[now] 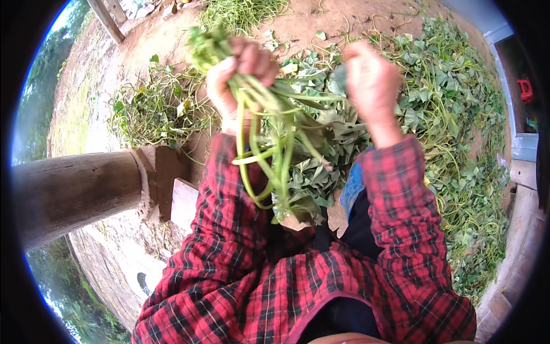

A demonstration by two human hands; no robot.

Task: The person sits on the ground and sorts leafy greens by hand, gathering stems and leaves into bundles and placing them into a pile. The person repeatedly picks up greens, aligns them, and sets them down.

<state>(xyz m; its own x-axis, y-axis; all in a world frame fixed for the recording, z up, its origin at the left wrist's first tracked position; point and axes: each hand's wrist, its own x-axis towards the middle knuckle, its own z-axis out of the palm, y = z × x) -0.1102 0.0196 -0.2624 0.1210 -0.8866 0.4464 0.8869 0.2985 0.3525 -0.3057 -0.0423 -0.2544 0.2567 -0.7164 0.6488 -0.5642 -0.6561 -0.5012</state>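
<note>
My left hand [240, 77] is closed round a bundle of long green leaf stalks [270, 103], whose cut-looking ends stick out above the fist while several stalks hang looped below it. To the right of the bundle is my right hand [371, 81], blurred, with its fingers curled near the tips of a few stalks and a dark green leaf. Whether it grips them is unclear. Below and between both hands lies a heap of green leafy vines [318, 172], partly hidden by the bundle.
Leafy vines [455, 107] cover the ground at right. A tangled vine pile [159, 107] lies at left, and green stalks [242, 13] at the top. A wooden post [81, 185] on a stone base stands left; a doorway frame [507, 86] is at far right.
</note>
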